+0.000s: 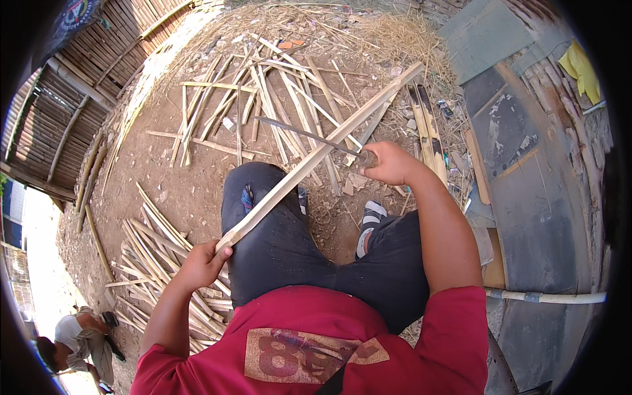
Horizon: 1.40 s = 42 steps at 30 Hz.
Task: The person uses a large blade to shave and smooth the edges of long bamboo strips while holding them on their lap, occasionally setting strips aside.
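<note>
My left hand [203, 264] is closed around the near end of a long pale split-bamboo strip [283, 189], beside my left knee. The strip slants up and away to the right, past my right hand. In my right hand [390, 164] is the handle of a long, narrow knife [296, 130] with a dark blade, fingers wrapped round it. Its blade points to the left and crosses the strip a little beyond my knees. Whether the edge bites into the bamboo, I cannot tell.
Loose split bamboo [289, 99] lies scattered on the dirt ahead; another heap [155, 253] is at my left. Dark sheets [526, 197] lean along the right side, near a pale pole [559, 298]. A woven bamboo wall [125, 39] stands far left. Another person [85, 342] is at lower left.
</note>
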Available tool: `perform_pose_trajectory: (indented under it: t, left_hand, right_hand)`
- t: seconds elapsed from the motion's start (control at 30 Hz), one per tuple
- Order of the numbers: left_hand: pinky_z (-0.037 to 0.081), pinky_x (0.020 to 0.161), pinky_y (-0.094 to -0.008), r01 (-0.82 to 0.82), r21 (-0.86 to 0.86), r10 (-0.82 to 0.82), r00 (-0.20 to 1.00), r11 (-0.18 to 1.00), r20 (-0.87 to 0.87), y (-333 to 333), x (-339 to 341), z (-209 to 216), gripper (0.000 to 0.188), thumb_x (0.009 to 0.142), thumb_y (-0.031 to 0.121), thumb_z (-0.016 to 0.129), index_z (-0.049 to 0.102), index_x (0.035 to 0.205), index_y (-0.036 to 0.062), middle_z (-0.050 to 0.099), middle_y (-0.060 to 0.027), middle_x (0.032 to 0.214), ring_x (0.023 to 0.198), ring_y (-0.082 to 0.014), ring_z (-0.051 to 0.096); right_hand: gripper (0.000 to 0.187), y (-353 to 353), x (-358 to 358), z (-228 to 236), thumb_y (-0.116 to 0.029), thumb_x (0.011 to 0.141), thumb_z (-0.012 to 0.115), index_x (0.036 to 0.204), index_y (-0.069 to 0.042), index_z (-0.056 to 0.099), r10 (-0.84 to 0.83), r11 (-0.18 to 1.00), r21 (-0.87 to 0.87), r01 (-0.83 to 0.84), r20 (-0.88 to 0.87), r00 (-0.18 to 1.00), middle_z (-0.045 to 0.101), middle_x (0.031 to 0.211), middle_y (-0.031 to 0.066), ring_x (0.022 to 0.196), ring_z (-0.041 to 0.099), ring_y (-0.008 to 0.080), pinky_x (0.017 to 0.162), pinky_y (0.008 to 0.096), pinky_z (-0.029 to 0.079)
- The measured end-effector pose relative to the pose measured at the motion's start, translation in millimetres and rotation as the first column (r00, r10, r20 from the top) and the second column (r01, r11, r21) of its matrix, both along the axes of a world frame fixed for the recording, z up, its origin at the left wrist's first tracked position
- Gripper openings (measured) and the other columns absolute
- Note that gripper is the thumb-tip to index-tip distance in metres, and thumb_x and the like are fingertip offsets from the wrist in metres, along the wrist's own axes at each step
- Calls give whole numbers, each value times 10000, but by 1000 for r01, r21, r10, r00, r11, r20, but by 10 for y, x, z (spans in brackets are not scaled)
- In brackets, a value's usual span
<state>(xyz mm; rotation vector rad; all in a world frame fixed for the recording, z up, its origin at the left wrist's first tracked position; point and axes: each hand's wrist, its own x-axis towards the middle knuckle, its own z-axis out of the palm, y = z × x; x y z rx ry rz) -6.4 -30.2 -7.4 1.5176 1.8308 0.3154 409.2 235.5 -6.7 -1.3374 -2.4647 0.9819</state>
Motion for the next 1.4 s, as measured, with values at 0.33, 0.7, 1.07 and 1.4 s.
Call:
perform_pose_trajectory:
  t: [0.33,0.7,1.07,1.4]
  left_hand:
    - [502,688,-424,-87,3,87,994,996,-71,-108,134,53,458,1022,413,627,665,975,-41,674,-178,752,683,-277,626]
    - [511,737,-387,-58,24,56,996,998,73,-65,-50,-77,479,1030,421,618,666,1047,-55,673,-146,786,767,-189,615]
    - [507,657,-519,72,231,15,935,970,-355,-20,95,51,488,975,474,592,608,956,-13,653,-240,734,723,-447,662]
    - [508,678,-520,-10,136,56,939,991,-340,-20,220,90,583,897,549,708,614,898,-27,630,-246,679,733,-467,668]
  right_hand:
    - [536,56,0,-116,-197,740,731,1246,-27,675,-136,974,197,110,121,983,710,964,271,924,705,403,846,462,553]
    - [492,-324,-300,313,-305,789,804,1179,-24,701,90,979,175,-108,110,990,701,877,247,856,690,412,781,451,536]
    - [483,-265,-162,279,-375,784,835,1088,-25,700,7,949,315,-2,-15,1000,646,733,231,755,654,440,688,470,508]
    - [441,-364,-325,312,-365,794,826,1091,-73,682,-18,912,407,-58,181,983,701,790,211,825,696,419,716,493,534]
